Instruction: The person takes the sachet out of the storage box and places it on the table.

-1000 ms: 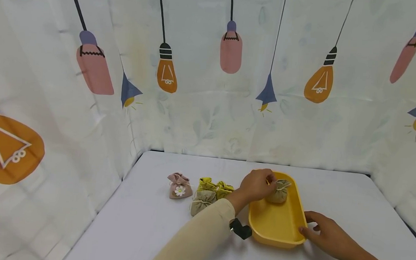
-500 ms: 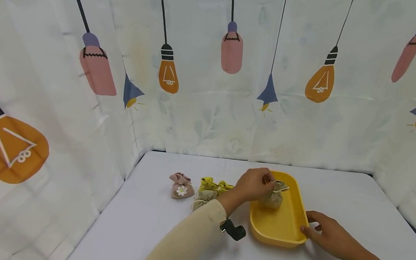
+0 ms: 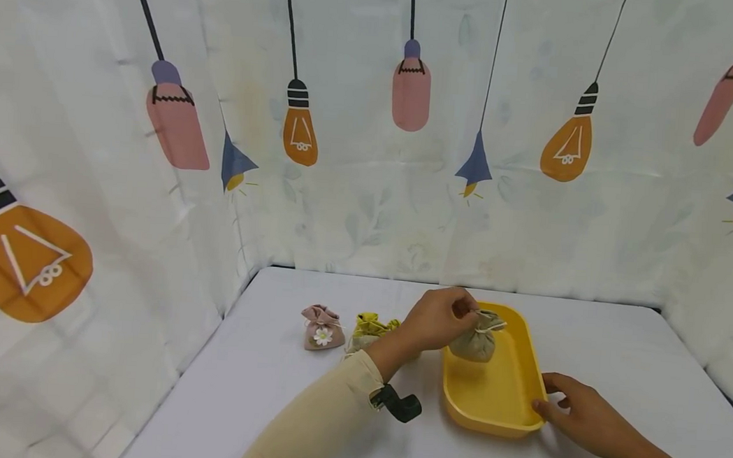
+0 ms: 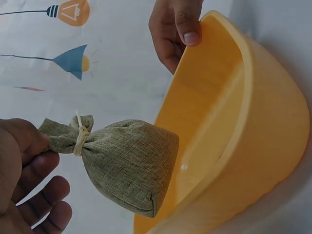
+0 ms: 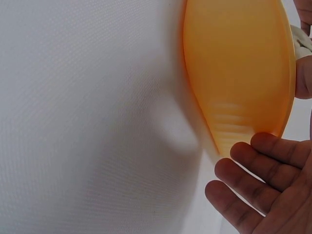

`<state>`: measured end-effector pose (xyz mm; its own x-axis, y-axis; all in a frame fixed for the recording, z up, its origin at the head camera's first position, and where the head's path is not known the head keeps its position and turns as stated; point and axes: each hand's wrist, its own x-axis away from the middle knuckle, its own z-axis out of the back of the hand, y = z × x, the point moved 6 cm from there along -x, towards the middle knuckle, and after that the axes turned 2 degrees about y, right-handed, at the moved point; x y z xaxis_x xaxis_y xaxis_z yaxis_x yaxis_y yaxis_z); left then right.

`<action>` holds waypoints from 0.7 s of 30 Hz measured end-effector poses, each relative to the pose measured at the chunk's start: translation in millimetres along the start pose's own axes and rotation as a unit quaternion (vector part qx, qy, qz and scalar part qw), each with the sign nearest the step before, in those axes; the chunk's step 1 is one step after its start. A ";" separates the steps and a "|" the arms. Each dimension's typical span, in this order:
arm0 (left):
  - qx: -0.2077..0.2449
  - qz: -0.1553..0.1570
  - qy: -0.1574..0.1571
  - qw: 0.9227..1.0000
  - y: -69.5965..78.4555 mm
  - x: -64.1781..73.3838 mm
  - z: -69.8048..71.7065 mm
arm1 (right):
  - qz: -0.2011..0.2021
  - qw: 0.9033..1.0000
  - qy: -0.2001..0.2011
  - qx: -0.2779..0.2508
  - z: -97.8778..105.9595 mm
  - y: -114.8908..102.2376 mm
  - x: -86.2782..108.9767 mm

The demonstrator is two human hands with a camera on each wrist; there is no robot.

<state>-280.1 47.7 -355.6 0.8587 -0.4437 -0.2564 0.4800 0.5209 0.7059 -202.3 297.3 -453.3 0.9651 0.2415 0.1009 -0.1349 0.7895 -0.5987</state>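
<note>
My left hand (image 3: 439,319) pinches the gathered neck of a grey-green drawstring pouch (image 4: 131,165). The pouch, tied with a pale cord, hangs over the far left part of a yellow plastic tray (image 3: 488,397). At the tray's right side, my right hand (image 3: 582,416) grips the rim, thumb on the inner side and fingers outside, as the left wrist view shows. Left of the tray, partly behind my left forearm, stand yellow pouches (image 3: 370,325) and another grey-green pouch (image 3: 359,342). A pink pouch (image 3: 322,330) with a white flower sits farther left.
A white cloth covers the table (image 3: 217,402). Printed curtains (image 3: 368,208) with lamp pictures enclose its back and sides. A black strap device (image 3: 396,402) is on my left wrist.
My left hand has lifted the grey-green pouch off the tray's floor and shifted it left towards the tray's left rim. My right hand stays on the tray.
</note>
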 end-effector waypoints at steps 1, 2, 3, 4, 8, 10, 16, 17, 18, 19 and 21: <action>0.000 -0.004 0.001 1.000 0.8 1.3 2.0 | -0.001 1.000 0.000 0.000 0.0 0.1 -0.2; -0.003 -0.010 0.003 1.000 2.0 2.7 4.2 | -0.001 1.000 -0.001 0.000 -0.1 0.2 -0.3; -0.004 -0.017 0.005 1.000 3.5 4.0 6.4 | -0.001 1.000 -0.001 0.000 -0.2 0.4 -0.6; -0.004 -0.022 0.006 1.000 4.8 5.5 8.7 | -0.002 1.000 -0.002 0.001 -0.2 0.7 -0.8; -0.001 -0.043 0.012 0.999 8.9 11.7 17.6 | -0.003 1.000 -0.003 0.002 -0.4 1.5 -1.3; 0.006 -0.048 0.014 0.999 8.8 14.5 21.6 | -0.004 1.000 -0.004 0.001 -0.6 2.1 -1.2; 0.017 -0.047 0.017 0.999 5.9 23.5 35.0 | 0.003 1.000 -0.001 0.000 -0.1 1.9 -0.2; 0.016 -0.046 0.017 0.999 5.4 25.2 37.3 | 0.005 1.000 0.001 0.000 0.0 1.7 0.2; 0.015 -0.047 0.017 0.999 5.2 27.1 39.7 | 0.008 1.000 0.003 0.000 0.2 1.5 0.6; 0.014 -0.048 0.017 0.999 4.8 29.1 42.1 | 0.010 1.000 0.005 -0.001 0.2 1.3 1.0; 0.007 -0.053 0.018 0.998 4.2 32.9 46.3 | 0.016 1.000 0.006 -0.003 0.1 0.9 1.6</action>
<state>-258.1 1.4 -330.5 0.8096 -0.4694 -0.3525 0.5653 0.4616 0.6836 -200.9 298.5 -453.6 0.9632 0.2588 0.0720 -0.1639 0.7784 -0.6060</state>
